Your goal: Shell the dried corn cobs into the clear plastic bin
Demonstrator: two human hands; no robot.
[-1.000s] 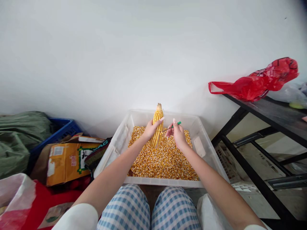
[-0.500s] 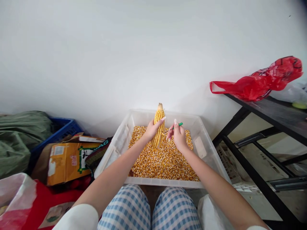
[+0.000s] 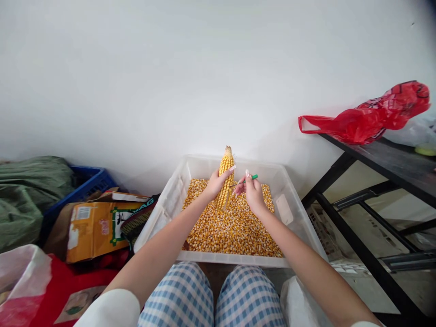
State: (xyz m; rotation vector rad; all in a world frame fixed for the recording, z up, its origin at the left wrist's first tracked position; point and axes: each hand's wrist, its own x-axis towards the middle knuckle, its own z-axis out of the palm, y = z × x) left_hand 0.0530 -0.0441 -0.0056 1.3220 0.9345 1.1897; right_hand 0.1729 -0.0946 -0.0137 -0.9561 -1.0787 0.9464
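Observation:
An ear of corn (image 3: 225,163) stands nearly upright, stem end up, over a bed of loose corn kernels (image 3: 231,231). My left hand (image 3: 218,183) is closed around its middle, thumb lying across the front rows. In my right hand (image 3: 252,190) is a slim screwdriver-like tool (image 3: 255,176) with a green end and a thin metal shaft. The fingers pinch it, and its shaft points left at the right side of the ear. Whether the tip touches the kernels is hard to tell. Beneath both hands, a translucent plastic bin (image 3: 299,218) holds the kernels.
To the left are a cardboard box (image 3: 93,229), a blue crate (image 3: 98,179) with green cloth, and a red and white bag (image 3: 44,290). At right, a red plastic bag (image 3: 371,116) lies on a black shelf (image 3: 405,163). A white wall rises behind the bin.
My right hand has shifted slightly left, bringing the tool's shaft closer to the ear. My left hand and the ear have hardly moved.

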